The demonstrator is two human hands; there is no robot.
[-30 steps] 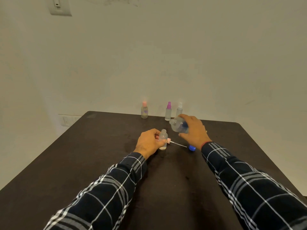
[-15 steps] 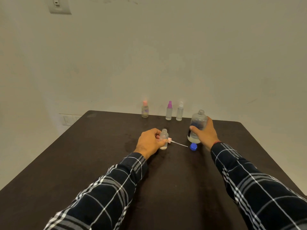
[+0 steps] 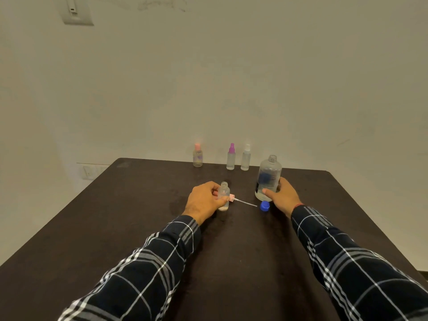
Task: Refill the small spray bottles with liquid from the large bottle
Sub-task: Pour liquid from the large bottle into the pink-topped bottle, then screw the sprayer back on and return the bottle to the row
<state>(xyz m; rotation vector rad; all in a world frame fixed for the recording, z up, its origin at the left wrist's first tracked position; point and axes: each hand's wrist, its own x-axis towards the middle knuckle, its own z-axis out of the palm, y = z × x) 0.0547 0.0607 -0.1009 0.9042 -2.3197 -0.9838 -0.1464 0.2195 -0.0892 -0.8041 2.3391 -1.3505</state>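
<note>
I see my left hand (image 3: 205, 200) clamped on the uncapped small clear plastic bottle (image 3: 224, 196), right hand (image 3: 283, 196) gripping the upright large clear plastic bottle (image 3: 268, 178) on the dark surface (image 3: 139, 216).

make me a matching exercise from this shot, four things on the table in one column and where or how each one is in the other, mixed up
Things:
1. large bottle
2. blue cap
3. open small bottle
4. purple-topped spray bottle

Places or states:
A. lying loose on the table
B. upright, uncapped, in the right hand
C. at the far edge, top on
D. held by the left hand

Pairs: 1-B, 2-A, 3-D, 4-C
</note>
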